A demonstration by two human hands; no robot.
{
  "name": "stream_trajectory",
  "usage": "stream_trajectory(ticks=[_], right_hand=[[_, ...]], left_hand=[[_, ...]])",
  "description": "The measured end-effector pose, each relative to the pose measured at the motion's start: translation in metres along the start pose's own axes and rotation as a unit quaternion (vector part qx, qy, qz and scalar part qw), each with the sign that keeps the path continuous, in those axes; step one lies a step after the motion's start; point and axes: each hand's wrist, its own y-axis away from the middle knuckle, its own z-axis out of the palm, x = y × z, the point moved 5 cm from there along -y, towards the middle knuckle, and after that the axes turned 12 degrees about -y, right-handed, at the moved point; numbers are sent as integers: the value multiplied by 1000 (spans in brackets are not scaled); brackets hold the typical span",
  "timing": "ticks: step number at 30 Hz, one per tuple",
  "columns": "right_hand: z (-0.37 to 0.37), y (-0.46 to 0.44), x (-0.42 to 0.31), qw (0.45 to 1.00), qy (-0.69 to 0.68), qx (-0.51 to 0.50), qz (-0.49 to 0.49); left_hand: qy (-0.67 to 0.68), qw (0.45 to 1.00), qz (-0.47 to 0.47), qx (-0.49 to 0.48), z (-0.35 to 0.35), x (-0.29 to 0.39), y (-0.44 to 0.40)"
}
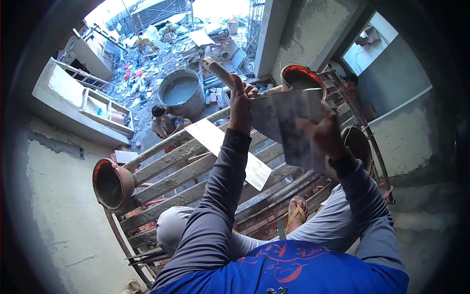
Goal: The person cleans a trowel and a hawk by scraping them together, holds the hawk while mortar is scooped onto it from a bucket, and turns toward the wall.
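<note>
Cannot tell the closure of right grip (324, 131), motion-blurred against a flat grey plate (294, 142); clasps in left grip (240, 104) a pale cylindrical handle (220, 73), slanting lengthwise toward upper left.

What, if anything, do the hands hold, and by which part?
The left hand grips a flat-bladed tool, apparently by its round handle; the right hand is too blurred to tell its hold.

Two hands (240, 105) (324, 133). Three buckets (129, 182) (299, 70) (357, 138), rightmost partly hidden. One large drum (188, 111). One loose pale board (230, 154). One visible sandal (295, 214). One worker (164, 126) near drum. Held plates (299, 142) blurred, count unclear.
</note>
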Motion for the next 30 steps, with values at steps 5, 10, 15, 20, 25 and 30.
stream_trajectory(ticks=[5,10,15,20,25,30], right_hand=[[-10,0,6,1000,-1,-13,-15],[7,-2,3,997,36,5,-61],[2,-5,13,998,1,4,-56],[5,-5,2,993,107,8,-58],[2,-4,2,998,36,2,-59],[0,-3,1,993,97,11,-72]], left_hand=[[51,999,-10,1,9,1,5],[43,999,2,-4,3,-4,2],[-3,1000,24,12,5,-2,2],[-5,1000,-6,2,0,-8,2],[-2,1000,-3,-9,16,3,10],[21,999,-20,-18,14,-2,8]])
